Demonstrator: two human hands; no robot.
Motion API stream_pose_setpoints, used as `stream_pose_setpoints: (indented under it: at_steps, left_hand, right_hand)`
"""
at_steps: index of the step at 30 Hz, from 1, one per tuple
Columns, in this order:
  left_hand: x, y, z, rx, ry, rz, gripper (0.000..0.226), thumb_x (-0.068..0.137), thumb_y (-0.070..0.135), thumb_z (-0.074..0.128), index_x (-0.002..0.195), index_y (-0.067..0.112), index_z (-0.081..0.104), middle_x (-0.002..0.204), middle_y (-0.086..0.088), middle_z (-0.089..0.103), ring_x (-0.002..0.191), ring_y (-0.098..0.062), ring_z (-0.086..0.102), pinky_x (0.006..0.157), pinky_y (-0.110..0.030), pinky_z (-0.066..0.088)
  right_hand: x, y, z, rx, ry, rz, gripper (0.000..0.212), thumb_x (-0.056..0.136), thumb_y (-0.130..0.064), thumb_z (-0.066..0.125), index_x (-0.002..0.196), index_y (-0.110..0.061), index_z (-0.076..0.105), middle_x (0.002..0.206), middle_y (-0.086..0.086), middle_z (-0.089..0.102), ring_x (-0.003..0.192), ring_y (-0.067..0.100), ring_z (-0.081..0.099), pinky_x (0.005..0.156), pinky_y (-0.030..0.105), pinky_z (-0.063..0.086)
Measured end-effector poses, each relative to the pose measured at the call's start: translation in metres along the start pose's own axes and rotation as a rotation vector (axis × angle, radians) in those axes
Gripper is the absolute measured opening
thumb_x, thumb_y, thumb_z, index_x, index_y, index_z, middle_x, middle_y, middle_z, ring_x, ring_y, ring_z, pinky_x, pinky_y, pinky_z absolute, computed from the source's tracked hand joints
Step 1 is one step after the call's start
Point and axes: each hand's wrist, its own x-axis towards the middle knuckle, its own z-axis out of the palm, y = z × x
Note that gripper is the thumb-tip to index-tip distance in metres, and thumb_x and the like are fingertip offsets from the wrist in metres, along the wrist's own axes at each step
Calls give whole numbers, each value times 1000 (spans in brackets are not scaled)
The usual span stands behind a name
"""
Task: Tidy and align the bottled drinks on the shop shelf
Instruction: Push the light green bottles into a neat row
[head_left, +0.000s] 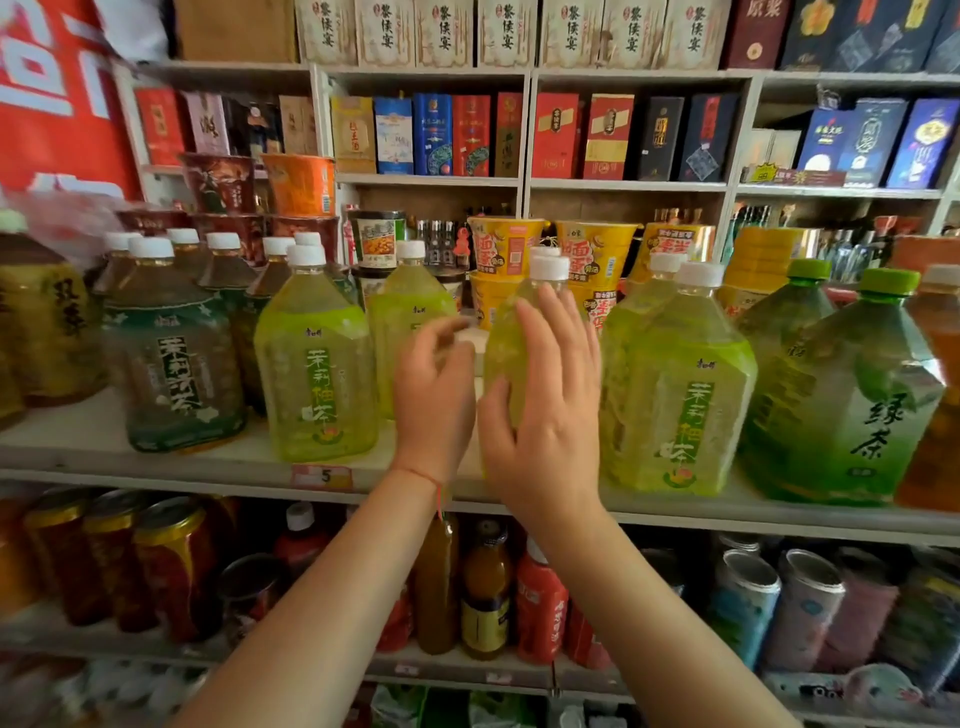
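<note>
One yellow-green bottle (511, 332) with a white cap stands at frame centre on the shelf (156, 457). Right hand (545, 415) lies flat against its front, fingers straight. Left hand (434, 384), fingers loosely spread, hovers just left, holding nothing. Matching bottles flank it.

A: How much of the middle bottle (511, 332) shows?
B: Little; the right hand (545, 415) covers its label and lower body.
A: And the left hand (434, 395)?
B: Its fingertips blur. The brown bottle (935, 395) is cut off by the right edge.
</note>
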Motion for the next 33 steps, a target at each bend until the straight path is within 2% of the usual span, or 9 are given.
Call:
stream_pose_setpoints:
  at_steps: [2, 4, 6, 10, 13, 16, 19, 23, 33]
  left_hand:
    - [4, -1, -26, 358, 210, 508, 19, 91, 7, 54, 103, 11, 69, 115, -7, 63, 113, -23, 58, 100, -39, 46]
    - [13, 0, -54, 605, 373, 733, 22, 87, 8, 58, 107, 5, 69, 122, -18, 59, 119, -33, 55, 105, -47, 42]
    - [26, -6, -79, 833, 426, 688, 32, 89, 19, 62, 119, 9, 68, 136, -21, 54, 131, -37, 48, 112, -54, 34]
    - [44, -17, -118, 1142, 131, 464, 70, 84, 65, 64, 142, 26, 52, 143, -25, 49, 134, -42, 45, 121, -61, 16]
    - [57, -13, -132, 1133, 57, 470, 75, 75, 70, 66, 137, 32, 52, 132, -25, 55, 127, -40, 52, 121, -61, 17]
    - [66, -10, -139, 1039, -9, 461, 74, 72, 71, 68, 134, 35, 53, 129, -23, 56, 126, -38, 51, 120, -59, 23]
    - [67, -18, -148, 949, -72, 506, 72, 74, 68, 71, 135, 33, 53, 130, -21, 50, 122, -39, 48, 105, -51, 42]
    - [72, -29, -156, 859, -79, 572, 71, 76, 64, 72, 138, 32, 55, 132, -20, 47, 122, -38, 45, 88, -43, 51]
    - [77, -36, -159, 777, -66, 596, 65, 80, 63, 69, 136, 31, 59, 130, -22, 50, 121, -41, 47, 81, -42, 53]
  right_hand:
    - [-4, -9, 11, 4, -43, -43, 48, 92, -5, 48, 140, 4, 51, 153, 19, 43, 150, 32, 27, 124, 50, 18]
    - [-11, -19, 28, 29, -94, -72, 47, 92, -2, 47, 138, 4, 53, 152, 19, 43, 150, 33, 27, 123, 50, 20]
    - [-18, -28, 47, 64, -150, -59, 47, 91, 1, 44, 137, 4, 53, 152, 20, 43, 150, 33, 28, 122, 49, 25]
    - [-13, -46, 84, 86, -324, 295, 59, 93, 4, 46, 150, -5, 35, 158, 18, 29, 149, 33, 26, 117, 46, 34]
    - [12, -41, 107, -75, -434, 520, 78, 98, -15, 57, 159, -11, 7, 158, 23, 21, 146, 39, 27, 113, 52, 36]
    - [39, -31, 119, -158, -482, 671, 100, 93, -23, 70, 160, -25, -4, 156, 20, 24, 141, 38, 34, 108, 51, 41]
    - [53, -26, 132, -153, -507, 699, 102, 92, -24, 71, 159, -35, -6, 147, 21, 33, 128, 39, 46, 98, 46, 44]
    - [59, -24, 145, -144, -474, 739, 98, 93, -24, 69, 158, -41, -3, 145, 22, 33, 120, 39, 52, 85, 38, 39]
    - [45, -31, 133, -347, -364, 723, 113, 79, -32, 82, 154, -45, -1, 149, 22, 29, 131, 42, 45, 98, 52, 50]
